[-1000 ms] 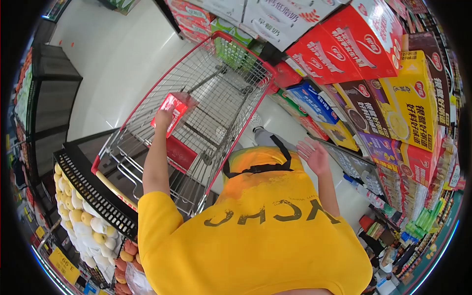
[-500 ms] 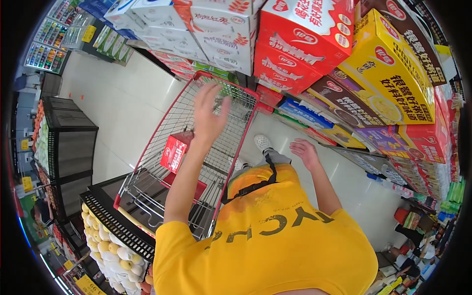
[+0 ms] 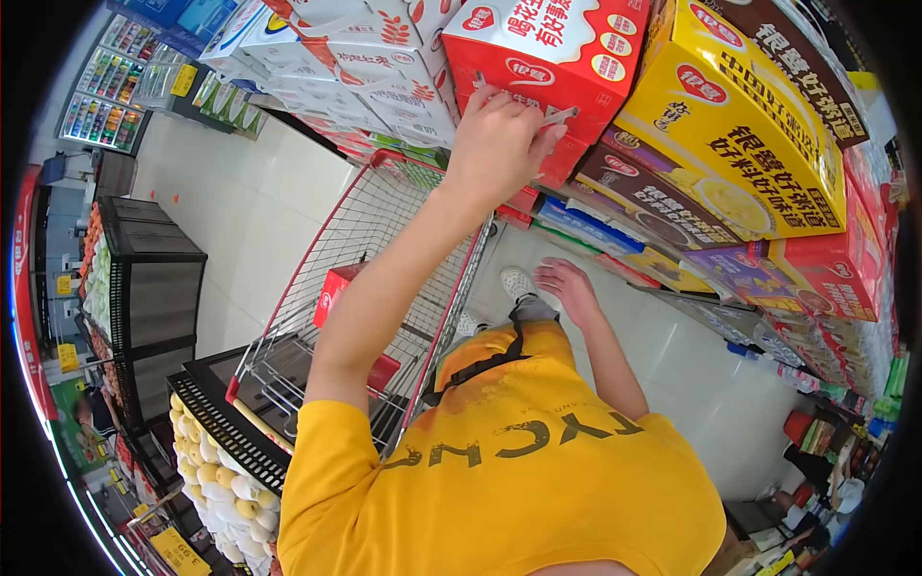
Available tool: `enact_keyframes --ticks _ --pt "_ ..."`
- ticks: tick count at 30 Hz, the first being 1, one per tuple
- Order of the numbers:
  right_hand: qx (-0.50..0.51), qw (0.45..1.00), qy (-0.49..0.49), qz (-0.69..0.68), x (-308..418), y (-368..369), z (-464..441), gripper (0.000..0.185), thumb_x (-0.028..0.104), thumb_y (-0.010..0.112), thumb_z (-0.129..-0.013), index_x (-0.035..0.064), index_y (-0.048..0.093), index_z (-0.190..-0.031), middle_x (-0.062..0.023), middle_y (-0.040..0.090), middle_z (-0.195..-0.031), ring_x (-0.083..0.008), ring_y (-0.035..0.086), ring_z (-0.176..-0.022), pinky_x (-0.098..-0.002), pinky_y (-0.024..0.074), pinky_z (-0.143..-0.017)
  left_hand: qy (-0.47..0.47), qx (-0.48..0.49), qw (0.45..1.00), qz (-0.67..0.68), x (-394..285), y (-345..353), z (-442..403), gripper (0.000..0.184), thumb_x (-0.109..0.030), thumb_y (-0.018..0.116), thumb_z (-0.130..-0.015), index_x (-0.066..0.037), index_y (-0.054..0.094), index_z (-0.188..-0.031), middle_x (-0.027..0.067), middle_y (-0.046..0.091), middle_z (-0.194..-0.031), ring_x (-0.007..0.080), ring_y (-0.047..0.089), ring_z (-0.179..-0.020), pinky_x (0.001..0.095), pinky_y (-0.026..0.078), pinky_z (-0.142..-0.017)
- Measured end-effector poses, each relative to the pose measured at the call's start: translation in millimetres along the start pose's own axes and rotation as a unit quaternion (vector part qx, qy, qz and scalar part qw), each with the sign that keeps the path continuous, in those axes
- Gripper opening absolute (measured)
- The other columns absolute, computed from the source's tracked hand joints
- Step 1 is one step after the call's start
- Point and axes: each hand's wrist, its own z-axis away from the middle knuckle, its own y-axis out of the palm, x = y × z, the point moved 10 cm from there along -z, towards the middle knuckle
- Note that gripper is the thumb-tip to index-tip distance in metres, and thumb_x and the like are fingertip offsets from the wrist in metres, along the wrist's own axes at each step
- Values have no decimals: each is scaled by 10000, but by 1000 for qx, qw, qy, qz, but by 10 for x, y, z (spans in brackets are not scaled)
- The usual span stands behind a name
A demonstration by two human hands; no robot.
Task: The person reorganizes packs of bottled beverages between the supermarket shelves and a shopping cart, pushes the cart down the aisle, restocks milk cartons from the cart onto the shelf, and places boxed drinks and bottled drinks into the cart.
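Observation:
My left hand [image 3: 501,139] reaches across to a red carton of peanut milk [image 3: 531,72] on top of a stack. Its curled fingers are on the carton's front face, and the fingertips are partly hidden. My right hand [image 3: 567,288] hangs beside the shelf with fingers stretched out, holding nothing. Below my left arm stands a wire shopping cart [image 3: 379,206] with a red rim. A small red box [image 3: 333,288] lies in the cart, partly covered by my forearm.
A yellow carton [image 3: 740,125] stands right of the red one, and white cartons [image 3: 375,72] are stacked left. Lower shelves hold more boxed goods. A black crate of wrapped fruit [image 3: 216,480] is by the cart's handle. Produce stands [image 3: 154,278] line the left.
My left hand has moved from above the cart to the right, onto the red carton. The view has shifted slightly. My right hand has come a little closer to my body.

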Motion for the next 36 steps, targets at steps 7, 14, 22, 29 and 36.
enact_keyframes --ticks 7,14,22,29,36 --pt "264 954 -46 -136 883 1229 -82 438 283 460 -971 3 474 -1308 -183 598 -1205 -259 574 -1124 -370 431 -987 -6 32 999 35 -203 -224 235 249 -194 690 -825 -36 633 -642 86 584 -580 280 582 -639 415 442 -825" --pt "211 947 -175 -165 1494 1688 28 610 526 460 -935 91 426 -1360 -113 482 -1370 -273 491 -1235 -423 483 -946 -39 113 993 26 -540 -725 995 283 -166 756 -739 -74 570 -546 41 550 -524 225 560 -564 388 467 -762" --pt "282 947 -150 39 813 1804 151 608 515 461 -935 92 410 -1368 -111 464 -1386 -263 469 -1252 -443 436 -986 -174 152 970 74 -627 -759 2400 271 -194 737 -718 -58 700 -950 85 689 -952 273 642 -911 424 485 -844" --pt "362 898 -136 211 -67 2312 212 608 505 462 -935 93 394 -1376 -108 447 -1403 -253 448 -1269 -464 389 -1026 -273 161 946 69 -757 -1071 2860 297 -237 699 -820 -73 627 -582 69 567 -524 232 575 -526 351 496 -695" --pt "403 824 -187 352 -637 2540 340 608 495 463 -935 94 378 -1384 -106 429 -1419 -243 427 -1287 -484 342 -1066 -415 118 901 33 -90 -1322 2923 376 -230 675 -851 -34 613 -536 141 471 -452 280 471 -376 381 364 -403"
